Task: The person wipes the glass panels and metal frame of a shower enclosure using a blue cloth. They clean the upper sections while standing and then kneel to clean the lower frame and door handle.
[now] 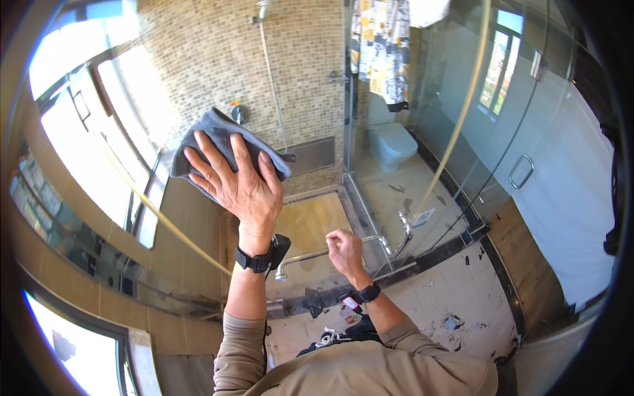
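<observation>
My left hand [237, 183] is spread flat over a folded grey cloth [213, 123], its fingers apart and the palm on the fabric. The cloth appears pressed against a clear glass panel in front of me; a dark loop sticks out at its right corner. Lower and to the right, my right hand [345, 252] has curled fingers at a chrome bar [304, 257]. The bar passes behind this hand, and whether the fingers grip it is hidden. Both wrists wear black straps.
Yellowish strips [458, 123] run along the glass. Beyond are a tiled shower wall [307, 89], a shower mixer [239, 114], a toilet [393, 143] and hanging patterned fabric [381, 49]. Windows [84, 163] stand left. Dark scraps [314, 302] litter the floor and black sill.
</observation>
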### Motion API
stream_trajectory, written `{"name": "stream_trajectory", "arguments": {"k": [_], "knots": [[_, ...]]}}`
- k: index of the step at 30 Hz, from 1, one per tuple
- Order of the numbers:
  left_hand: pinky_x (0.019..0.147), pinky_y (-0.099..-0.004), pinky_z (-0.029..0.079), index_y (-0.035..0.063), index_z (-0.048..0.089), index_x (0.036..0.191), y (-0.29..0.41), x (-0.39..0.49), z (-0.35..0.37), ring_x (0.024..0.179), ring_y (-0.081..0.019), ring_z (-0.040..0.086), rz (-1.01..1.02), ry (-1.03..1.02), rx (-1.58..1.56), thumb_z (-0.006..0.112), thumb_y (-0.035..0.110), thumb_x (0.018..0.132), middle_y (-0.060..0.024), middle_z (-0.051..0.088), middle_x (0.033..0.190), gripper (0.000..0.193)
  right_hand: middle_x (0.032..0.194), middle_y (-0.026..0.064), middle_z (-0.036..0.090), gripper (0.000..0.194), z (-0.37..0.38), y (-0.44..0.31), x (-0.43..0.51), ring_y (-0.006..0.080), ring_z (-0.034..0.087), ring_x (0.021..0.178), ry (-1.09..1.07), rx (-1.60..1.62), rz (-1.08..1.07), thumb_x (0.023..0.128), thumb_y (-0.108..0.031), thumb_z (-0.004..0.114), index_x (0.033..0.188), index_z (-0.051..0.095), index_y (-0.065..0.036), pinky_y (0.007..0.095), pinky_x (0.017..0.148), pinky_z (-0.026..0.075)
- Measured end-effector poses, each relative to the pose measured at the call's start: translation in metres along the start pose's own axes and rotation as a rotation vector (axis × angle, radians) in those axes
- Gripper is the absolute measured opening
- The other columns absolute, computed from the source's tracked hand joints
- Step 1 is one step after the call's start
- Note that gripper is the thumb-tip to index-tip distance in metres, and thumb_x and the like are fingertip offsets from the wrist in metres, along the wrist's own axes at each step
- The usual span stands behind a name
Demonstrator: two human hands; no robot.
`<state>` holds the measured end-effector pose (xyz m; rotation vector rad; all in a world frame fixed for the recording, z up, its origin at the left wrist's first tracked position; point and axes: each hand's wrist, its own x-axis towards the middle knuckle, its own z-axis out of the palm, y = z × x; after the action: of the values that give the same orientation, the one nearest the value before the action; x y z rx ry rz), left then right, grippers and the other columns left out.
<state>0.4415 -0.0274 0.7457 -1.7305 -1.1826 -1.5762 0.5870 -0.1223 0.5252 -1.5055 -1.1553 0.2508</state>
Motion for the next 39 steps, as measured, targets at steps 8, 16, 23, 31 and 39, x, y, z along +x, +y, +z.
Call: {"name": "stream_trajectory", "arguments": {"k": [8, 16, 23, 31, 39], "knots": [[0.122, -0.0650, 0.010, 0.0204, 0.063, 0.134, 0.126, 0.003, 0.047, 0.154, -0.0418, 0.026, 0.369, -0.089, -0.263, 0.070, 0.033, 0.089, -0.0142, 0.034, 0.166, 0.047, 0.086, 0.0146, 0.072, 0.008, -0.009, 0.011, -0.003, 0.0349, 0.070, 0.084, -0.136, -0.090, 0.011, 0.087, -0.011, 0.070, 0.088, 0.071, -0.003, 0.0445, 0.077, 0.054], [0.115, -0.0590, 0.030, 0.0214, 0.068, 0.128, 0.144, -0.084, 0.056, 0.148, -0.0256, 0.040, 0.509, -0.438, -0.361, 0.071, 0.025, 0.089, -0.0024, 0.046, 0.160, 0.039, 0.085, 0.0181, 0.072, 0.014, -0.019, 0.039, -0.009, 0.0388, 0.070, 0.080, -0.365, -0.194, -0.025, 0.085, -0.016, 0.066, 0.092, 0.071, -0.005, 0.0472, 0.070, 0.054], [0.117, -0.0681, 0.012, 0.0222, 0.068, 0.130, 0.142, -0.060, 0.054, 0.148, -0.0438, 0.034, 0.361, -0.270, -0.179, 0.069, 0.036, 0.090, -0.0143, 0.041, 0.162, 0.042, 0.083, 0.0182, 0.072, 0.013, -0.037, 0.033, -0.007, 0.0395, 0.070, 0.080, -0.403, -0.247, 0.057, 0.089, -0.016, 0.066, 0.097, 0.071, -0.007, 0.0475, 0.073, 0.055], [0.119, -0.0647, 0.017, 0.0179, 0.068, 0.129, 0.250, 0.002, 0.082, 0.153, -0.0375, 0.030, 0.430, -0.176, -0.359, 0.070, 0.030, 0.087, -0.0109, 0.037, 0.165, 0.044, 0.088, 0.0171, 0.074, 0.018, -0.089, 0.068, -0.011, 0.0391, 0.071, 0.083, -0.292, -0.173, 0.090, 0.091, -0.021, 0.068, 0.102, 0.073, -0.007, 0.0473, 0.076, 0.056], [0.118, -0.0561, 0.030, 0.0138, 0.065, 0.131, 0.263, -0.091, 0.107, 0.151, -0.0267, 0.037, 0.591, -0.419, -0.509, 0.064, 0.020, 0.088, -0.0052, 0.039, 0.165, 0.044, 0.088, 0.0171, 0.075, 0.020, -0.110, 0.082, -0.014, 0.0389, 0.072, 0.083, -0.308, -0.242, 0.102, 0.092, -0.024, 0.067, 0.101, 0.073, -0.008, 0.0477, 0.075, 0.058]]}}
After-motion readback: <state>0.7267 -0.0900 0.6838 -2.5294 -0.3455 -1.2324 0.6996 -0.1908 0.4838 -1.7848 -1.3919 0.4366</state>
